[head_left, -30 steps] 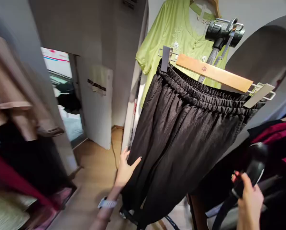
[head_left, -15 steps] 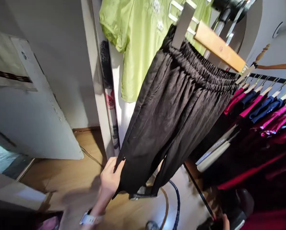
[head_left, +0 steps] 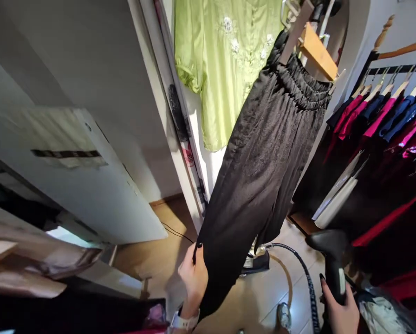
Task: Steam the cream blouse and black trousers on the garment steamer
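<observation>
Black trousers (head_left: 260,162) with a gathered elastic waist hang from a wooden clip hanger (head_left: 318,52). My left hand (head_left: 194,273) pinches the outer edge of the near trouser leg low down and holds it out toward me. In my right hand (head_left: 340,306), at the lower right, is a black garment steamer head (head_left: 333,260), gripped by its handle and apart from the fabric. A dark braided hose (head_left: 307,273) curves over the floor from a fitting beneath the trousers.
A light green blouse (head_left: 225,69) hangs behind the trousers. To the right stands a rack (head_left: 399,69) with pink and navy garments. A white door (head_left: 124,204) is at the left. The steamer base (head_left: 256,264) sits on the wooden floor.
The view has shifted, so more of the right side shows. My right hand has risen into view with the steamer head. My left hand still grips the trouser leg, now pulled more sideways.
</observation>
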